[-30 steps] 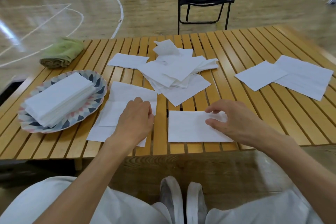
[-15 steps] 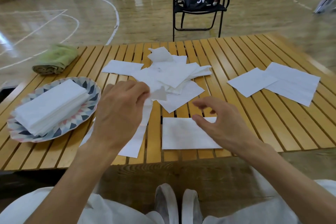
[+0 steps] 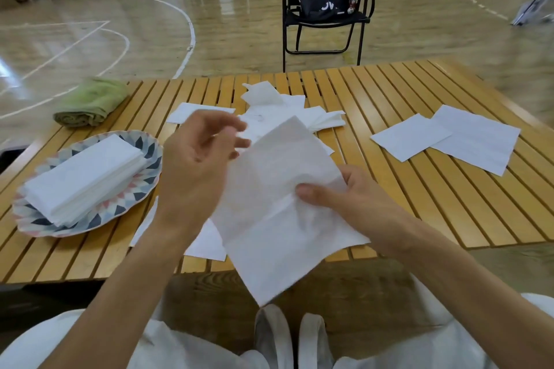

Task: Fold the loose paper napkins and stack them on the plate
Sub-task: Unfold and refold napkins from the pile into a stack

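I hold an unfolded white napkin [image 3: 275,219] up over the table's near edge. My right hand [image 3: 344,204] pinches its right side, thumb on top. At the napkin's upper left edge my left hand [image 3: 198,165] is raised, its blurred fingertips pinching the paper. A patterned plate [image 3: 144,189] at the left carries a stack of folded napkins [image 3: 84,177]. Loose napkins lie in a pile [image 3: 269,99] at the table's middle. Another napkin [image 3: 207,243] lies flat under my left forearm.
Two flat napkins [image 3: 476,141] lie on the right side of the slatted wooden table [image 3: 389,189]. A rolled green towel [image 3: 90,102] sits at the back left. A black folding chair [image 3: 323,24] with a bag stands behind the table.
My left hand lifted a napkin off the table and raised it. My right hand left the flat napkin in front and took hold of the raised one's right side.
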### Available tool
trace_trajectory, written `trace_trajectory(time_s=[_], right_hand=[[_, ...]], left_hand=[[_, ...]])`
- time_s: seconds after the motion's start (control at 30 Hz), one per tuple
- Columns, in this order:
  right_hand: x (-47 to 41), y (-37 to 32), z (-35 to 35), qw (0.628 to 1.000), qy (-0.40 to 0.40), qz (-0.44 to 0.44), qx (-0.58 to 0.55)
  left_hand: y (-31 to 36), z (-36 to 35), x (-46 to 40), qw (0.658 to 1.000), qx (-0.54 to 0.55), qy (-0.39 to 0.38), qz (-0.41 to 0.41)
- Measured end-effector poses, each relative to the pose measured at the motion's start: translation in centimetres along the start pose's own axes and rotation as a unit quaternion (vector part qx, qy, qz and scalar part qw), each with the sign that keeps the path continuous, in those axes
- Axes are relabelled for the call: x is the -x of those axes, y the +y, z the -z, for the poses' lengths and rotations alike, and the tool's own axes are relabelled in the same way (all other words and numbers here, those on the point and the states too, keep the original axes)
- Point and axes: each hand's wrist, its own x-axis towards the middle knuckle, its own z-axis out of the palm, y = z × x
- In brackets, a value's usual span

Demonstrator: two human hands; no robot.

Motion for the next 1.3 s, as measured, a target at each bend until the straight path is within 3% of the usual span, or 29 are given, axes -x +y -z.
trace_trajectory(time_s=[0.07,0.17,0.23,0.3,0.33,0.4,0.47,0.53,0.9,1.3], right_hand=[[0.2,-0.3,0.6,0.994,-0.015,-0.057,-0.097],[0.1,-0.2,1.2,0.982,0.005,-0.08,-0.172],[-0.2,-0.1,1.4,0.977,0.033,-0.088,-0.193],[-0.4,0.2,1.6,0.974,0.055,-0.093,-0.197],[-0.4,0.2,1.6,0.974,0.064,-0.094,-0.196],[-0.4,0.5,1.7,0.976,0.074,-0.091,-0.184],[-0.4,0.7,1.8,0.978,0.071,-0.089,-0.175],[-0.4,0.8,1.9,0.98,0.072,-0.086,-0.166],[-0.4,1.0,2.4,0.989,0.096,-0.071,-0.093],[-0.8,1.2,3.2,0.985,0.119,-0.054,-0.113]], left_hand=[[-2.1,0.4,-0.4,0.977,0.098,0.037,0.188],[-4.4,0.7,0.5,0.882,0.218,-0.05,0.414],[-4.9,0.4,1.6,0.819,0.296,-0.1,0.481],[-4.6,-0.2,2.2,0.792,0.354,-0.141,0.477],[-4.1,-0.7,2.3,0.796,0.36,-0.158,0.459],[-3.4,-1.6,2.4,0.851,0.295,-0.165,0.403],[-3.2,-2.2,2.7,0.903,0.211,-0.13,0.351],[-3.5,-2.4,2.8,0.924,0.176,-0.102,0.324],[-4.4,-2.3,3.2,0.961,0.127,-0.089,0.228],[-4.3,-1.6,2.4,0.953,0.19,-0.075,0.223]])
